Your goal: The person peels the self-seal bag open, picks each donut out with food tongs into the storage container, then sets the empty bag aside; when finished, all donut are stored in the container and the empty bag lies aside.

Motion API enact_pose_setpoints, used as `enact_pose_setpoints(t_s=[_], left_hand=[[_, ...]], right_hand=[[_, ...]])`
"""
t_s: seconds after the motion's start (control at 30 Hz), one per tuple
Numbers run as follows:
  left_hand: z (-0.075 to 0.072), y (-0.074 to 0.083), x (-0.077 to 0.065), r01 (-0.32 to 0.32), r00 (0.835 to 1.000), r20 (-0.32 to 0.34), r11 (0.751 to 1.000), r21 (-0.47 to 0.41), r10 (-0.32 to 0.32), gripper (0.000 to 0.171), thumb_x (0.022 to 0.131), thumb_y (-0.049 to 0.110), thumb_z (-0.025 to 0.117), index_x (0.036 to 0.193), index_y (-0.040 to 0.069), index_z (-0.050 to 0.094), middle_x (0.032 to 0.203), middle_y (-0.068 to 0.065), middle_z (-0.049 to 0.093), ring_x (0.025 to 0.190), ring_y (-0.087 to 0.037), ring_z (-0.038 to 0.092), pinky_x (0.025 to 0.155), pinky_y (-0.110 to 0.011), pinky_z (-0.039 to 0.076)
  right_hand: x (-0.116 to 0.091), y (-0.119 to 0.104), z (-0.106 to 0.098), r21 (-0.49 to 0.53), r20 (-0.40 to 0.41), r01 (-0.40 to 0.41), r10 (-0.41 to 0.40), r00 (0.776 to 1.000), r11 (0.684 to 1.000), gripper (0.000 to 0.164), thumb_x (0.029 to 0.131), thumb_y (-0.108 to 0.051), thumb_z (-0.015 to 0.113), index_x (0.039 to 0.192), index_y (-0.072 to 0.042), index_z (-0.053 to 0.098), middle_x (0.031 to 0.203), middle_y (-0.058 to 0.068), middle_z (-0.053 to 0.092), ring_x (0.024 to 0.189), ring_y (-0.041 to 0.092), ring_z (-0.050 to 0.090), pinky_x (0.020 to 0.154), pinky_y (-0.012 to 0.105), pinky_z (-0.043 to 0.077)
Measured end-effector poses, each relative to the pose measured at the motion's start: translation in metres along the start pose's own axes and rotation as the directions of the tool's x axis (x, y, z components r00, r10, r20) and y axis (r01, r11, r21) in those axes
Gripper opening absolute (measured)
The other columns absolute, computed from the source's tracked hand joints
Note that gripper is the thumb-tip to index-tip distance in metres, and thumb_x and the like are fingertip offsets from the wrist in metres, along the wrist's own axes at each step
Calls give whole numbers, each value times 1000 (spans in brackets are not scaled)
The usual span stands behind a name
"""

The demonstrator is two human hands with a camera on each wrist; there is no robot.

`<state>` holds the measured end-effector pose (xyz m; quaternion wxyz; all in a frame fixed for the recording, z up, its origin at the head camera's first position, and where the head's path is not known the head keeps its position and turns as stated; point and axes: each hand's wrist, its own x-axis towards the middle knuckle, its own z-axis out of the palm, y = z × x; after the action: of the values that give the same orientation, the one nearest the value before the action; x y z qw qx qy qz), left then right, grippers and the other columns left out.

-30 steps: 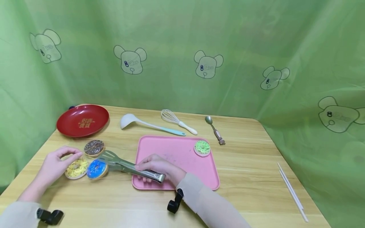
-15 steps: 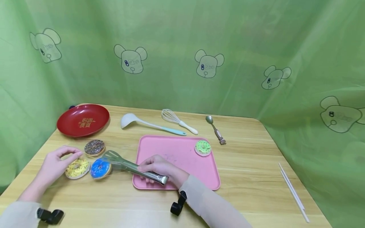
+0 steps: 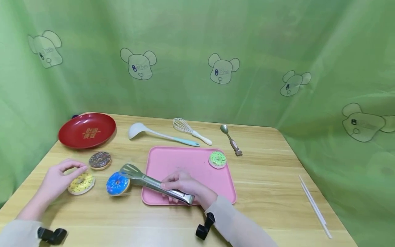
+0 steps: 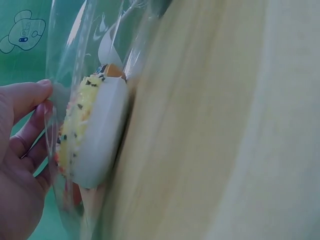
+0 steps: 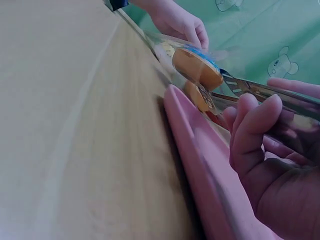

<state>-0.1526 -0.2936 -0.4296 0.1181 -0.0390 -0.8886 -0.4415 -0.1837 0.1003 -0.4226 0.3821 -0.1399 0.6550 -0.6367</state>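
Head view: your right hand grips metal tongs, their tips at the blue doughnut, nearer the bench's left edge. Left wrist: your left hand's fingers pinch clear plastic by the yellow doughnut. Right wrist: plastic encloses the blue doughnut.
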Motion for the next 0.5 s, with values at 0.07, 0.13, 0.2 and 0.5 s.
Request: enact_pose_setpoints(t_s=[0.07,0.13,0.2,0.5], left_hand=[[0,0,1,-1,1000,8,1000,-8,1,25,89,26,64,101,5,66,95,6,64,92,13,45,94,-58,33],[0,-1,1,8,1000,8,1000,-10,-8,25,89,27,65,100,5,67,95,7,64,92,14,43,92,-64,31],[0,-2,1,0,1000,8,1000,-14,0,25,89,26,65,101,4,66,96,6,64,92,14,43,90,-67,29],[0,-3,0,-48,999,-17,999,-15,48,24,89,23,65,102,3,65,94,13,63,92,14,45,91,-66,29]], right_hand=[[-2,1,2,12,9,-1,1,1000,1000,33,85,-17,66,112,2,61,79,14,65,50,12,57,43,21,48],[-4,1,4,21,15,4,-4,1000,1000,33,86,-17,66,112,2,61,79,14,65,50,12,57,43,21,48],[-6,0,3,26,11,5,-6,1000,1000,34,86,-18,66,113,1,60,80,14,65,50,11,57,42,21,48],[-33,4,-20,7,-37,20,-20,999,1000,40,85,-22,66,116,3,58,83,19,66,51,11,58,43,21,48]])
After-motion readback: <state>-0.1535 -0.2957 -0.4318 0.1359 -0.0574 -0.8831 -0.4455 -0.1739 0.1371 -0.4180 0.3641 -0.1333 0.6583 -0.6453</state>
